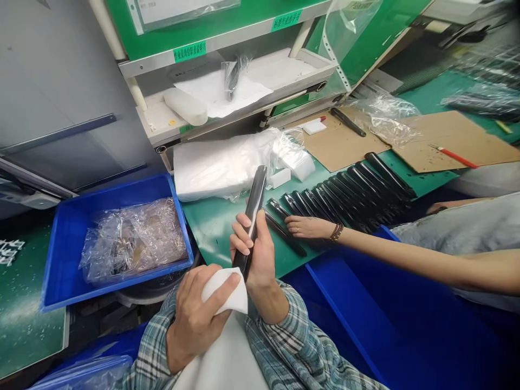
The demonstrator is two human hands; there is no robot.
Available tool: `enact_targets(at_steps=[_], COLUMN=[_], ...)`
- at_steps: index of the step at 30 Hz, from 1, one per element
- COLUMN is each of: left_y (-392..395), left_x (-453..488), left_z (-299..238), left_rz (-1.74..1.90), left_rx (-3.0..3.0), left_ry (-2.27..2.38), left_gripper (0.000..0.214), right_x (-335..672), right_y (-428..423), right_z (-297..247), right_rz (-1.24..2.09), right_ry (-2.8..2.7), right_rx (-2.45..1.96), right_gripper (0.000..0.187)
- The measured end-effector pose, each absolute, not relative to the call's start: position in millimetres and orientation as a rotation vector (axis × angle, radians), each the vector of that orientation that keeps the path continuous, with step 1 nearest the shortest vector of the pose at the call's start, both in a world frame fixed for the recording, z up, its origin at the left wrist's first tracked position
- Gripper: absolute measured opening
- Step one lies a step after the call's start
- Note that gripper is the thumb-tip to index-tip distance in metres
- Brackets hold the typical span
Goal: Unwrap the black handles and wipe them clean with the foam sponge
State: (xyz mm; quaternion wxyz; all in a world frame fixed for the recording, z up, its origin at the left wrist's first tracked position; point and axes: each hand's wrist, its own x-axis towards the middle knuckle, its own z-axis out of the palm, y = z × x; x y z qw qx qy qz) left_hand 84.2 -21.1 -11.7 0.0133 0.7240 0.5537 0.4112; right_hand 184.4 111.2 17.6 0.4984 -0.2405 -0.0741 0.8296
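My right hand [260, 252] is wrapped round a long, glossy black plastic piece [257, 197], which stands tilted with its far end up over the green table. My left hand [199, 311] grips a soft white pad [229, 292], foam or folded cloth, pressed at the near end of the black piece. That near end is partly hidden by the pad. A row of similar black pieces [341, 192] lies on the table to the right. A co-worker's hand [309, 227] with a beaded bracelet rests at the near pieces of the row.
On the left, a blue bin [51, 265] holds crumpled clear plastic bags [134, 238]. White wrapping [219, 162] and small white blocks [280, 177] lie behind my hands, below a shelf [244, 108]. Cardboard sheets [459, 138], one bearing a red-handled tool [457, 157], lie right. Another blue bin [345, 303] is below.
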Motion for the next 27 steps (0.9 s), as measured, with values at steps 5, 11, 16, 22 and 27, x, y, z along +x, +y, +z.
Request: enact_targets(at_steps=[5, 11, 16, 22, 27], left_y=[-28.3, -40.4, -33.7, -20.8, -22.5], left_x=[80.5, 70.5, 75.8, 91.7, 96.3], left_z=[-12.1, -22.8, -23.1, -22.5, -24.8], left_rz=[1.261, 1.34, 1.316, 1.259, 1.331], left_rx=[2.232, 2.13, 2.188, 2.221, 1.793], left_ry=[1.663, 1.574, 1.6, 1.711, 1.323], left_gripper=[0.042, 0.053, 0.063, 0.051, 0.041], right_x=[187.8, 198.5, 197.6, 194.0, 192.0], right_y=[114.2, 124.0, 124.7, 119.6, 121.4], right_z=[11.1, 2.0, -0.6, 6.7, 11.6], right_rz=[2.029, 2.0, 1.993, 1.849, 1.681], right_ry=[-0.11, 0.083, 0.108, -0.137, -0.265], right_rx=[-0.505, -0.402, -0.42, -0.543, -0.605], right_gripper=[0.042, 0.005, 0.008, 0.038, 0.05])
